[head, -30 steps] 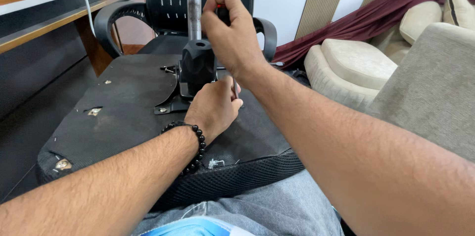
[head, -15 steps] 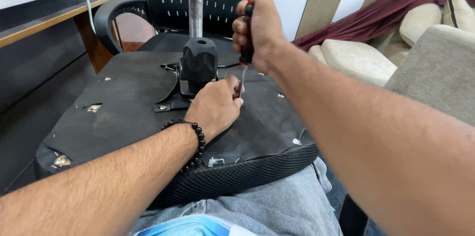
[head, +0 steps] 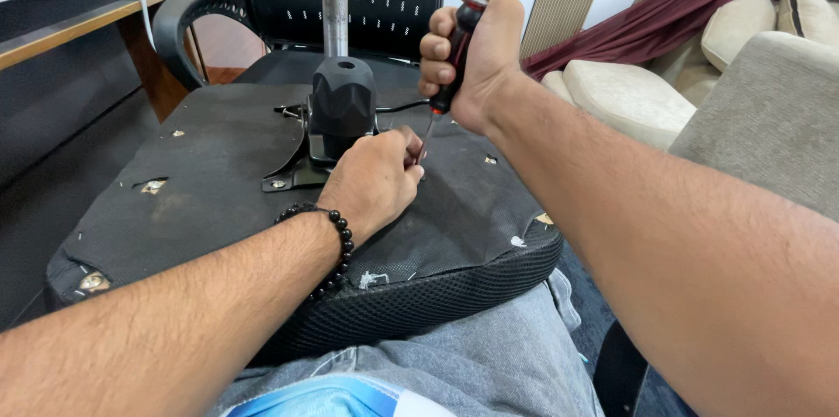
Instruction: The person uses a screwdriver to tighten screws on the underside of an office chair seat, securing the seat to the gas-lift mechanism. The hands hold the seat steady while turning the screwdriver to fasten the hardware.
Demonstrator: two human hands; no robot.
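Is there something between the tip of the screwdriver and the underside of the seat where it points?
Only the left hand: its fingers close around the tip of the screwdriver, held upright in the right hand, hiding where it meets the seat underside.

Both forearms are bare and sleeveless, the left hand [head: 371,183] has a black round-bead bracelet [head: 336,242] at its wrist, and grey denim trousers [head: 454,364] cover the lap.
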